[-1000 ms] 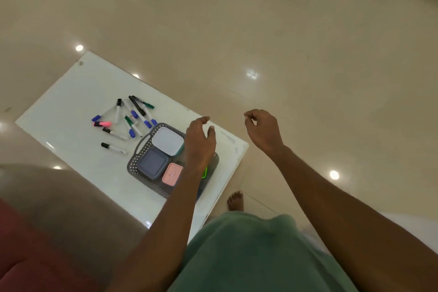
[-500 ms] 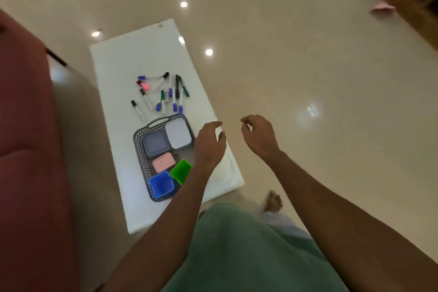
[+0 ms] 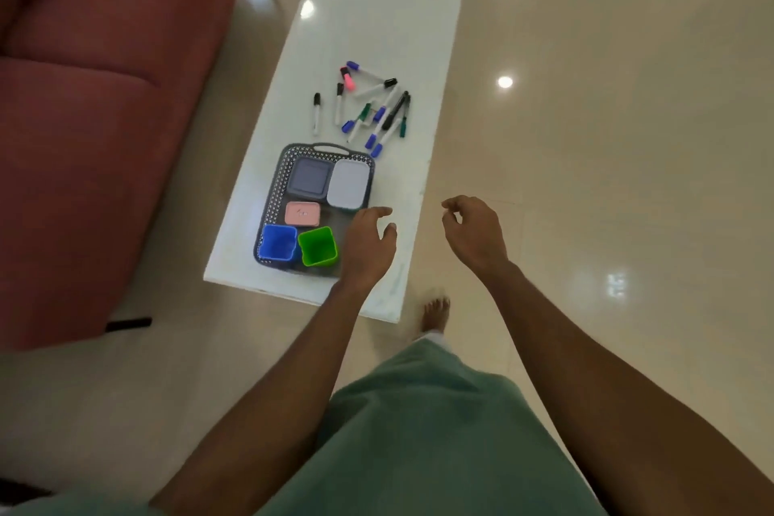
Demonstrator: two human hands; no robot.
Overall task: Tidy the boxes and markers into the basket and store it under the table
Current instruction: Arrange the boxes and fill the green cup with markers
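A grey perforated basket (image 3: 276, 189) sits on the near end of the white table (image 3: 377, 25). Inside it lie a slate-blue box (image 3: 309, 176), a white box (image 3: 348, 183), a pink box (image 3: 302, 213), a blue cup (image 3: 277, 242) and a green cup (image 3: 318, 246). Several markers (image 3: 370, 105) lie scattered on the table just beyond the basket. My left hand (image 3: 366, 247) hovers over the basket's right side, fingers loosely curled, holding nothing. My right hand (image 3: 473, 235) hangs over the floor to the right of the table, fingers loosely curled and empty.
A red sofa (image 3: 96, 96) stands along the left of the table with a narrow gap of floor between. Glossy beige floor (image 3: 607, 138) stretches to the right. My bare foot (image 3: 435, 312) stands by the table's near right corner.
The view has swung round, so the table now runs lengthwise away from me. Both hands stay empty, in the same loose pose, beside the basket's right side.
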